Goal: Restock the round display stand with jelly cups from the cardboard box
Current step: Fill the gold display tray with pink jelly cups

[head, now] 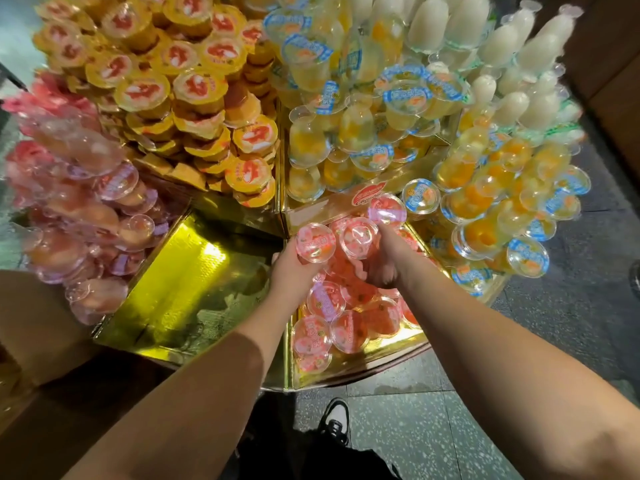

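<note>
The round gold display stand (360, 367) fills the view, split into wedge compartments. In the near wedge lie several pink jelly cups (341, 315). My left hand (292, 273) grips one pink jelly cup (315, 242) over that wedge. My right hand (386, 261) is over the same wedge, fingers curled round pink cups, with one cup (358, 237) and another (387, 209) at its fingertips. The wedge to the left (187, 271) shows bare gold foil. A cardboard box (31, 323) sits at the left edge; its inside is hidden.
Other wedges are heaped with yellow-lidded cups (194, 98), blue-labelled clear fruit cups (363, 109), orange fruit cups (498, 202), white bottle-shaped jellies (519, 53) and pale pink cups (79, 202). Speckled floor (415, 427) and my shoe (334, 419) are below.
</note>
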Available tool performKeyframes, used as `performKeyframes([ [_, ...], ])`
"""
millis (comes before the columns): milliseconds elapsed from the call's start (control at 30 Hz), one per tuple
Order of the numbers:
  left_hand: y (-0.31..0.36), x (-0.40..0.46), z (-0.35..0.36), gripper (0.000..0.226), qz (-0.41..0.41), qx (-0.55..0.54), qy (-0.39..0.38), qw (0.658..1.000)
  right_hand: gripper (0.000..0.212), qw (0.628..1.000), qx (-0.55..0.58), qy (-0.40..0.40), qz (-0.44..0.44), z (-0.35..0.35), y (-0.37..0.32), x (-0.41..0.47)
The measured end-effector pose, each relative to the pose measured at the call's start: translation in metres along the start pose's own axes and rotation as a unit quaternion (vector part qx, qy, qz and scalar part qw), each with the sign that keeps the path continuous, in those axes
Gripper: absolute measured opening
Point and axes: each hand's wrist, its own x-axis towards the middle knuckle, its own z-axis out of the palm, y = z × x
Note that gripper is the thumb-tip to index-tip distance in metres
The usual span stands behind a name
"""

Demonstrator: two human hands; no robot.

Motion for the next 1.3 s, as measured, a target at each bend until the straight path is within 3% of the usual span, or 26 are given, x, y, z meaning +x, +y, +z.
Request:
performKeyframes([
  [100, 0.0, 0.006, 0.006, 0.061, -0.013, -0.009, 0.003, 1.0, 0.073, 1.0, 0.018, 0.004, -0.024, -0.002, 0.003, 0.013],
  [267, 0.003, 0.009, 0.012, 0.059, -0.011, -0.02, 0.013, 1.0, 0.03, 0.996, -0.004, -0.028, -0.088, -0.002, 0.009, 0.017],
  [367, 0.003, 0.012, 0.014, 0.062, -0.02, -0.021, 0.019, 0.999, 0.023, 0.993, -0.019, -0.011, -0.118, -0.001, 0.01, 0.023],
  [700, 0.004, 0.016, 0.022, 0.072, -0.059, 0.028, 0.044, 0.997, 0.02, 0.984, -0.067, 0.036, -0.161, 0.0, 0.013, 0.027],
  [1300, 0.003, 0.021, 0.004, 0.064, 0.001, 0.072, 0.012, 0.997, 0.042, 0.953, -0.199, 0.098, -0.208, 0.007, 0.005, 0.024],
])
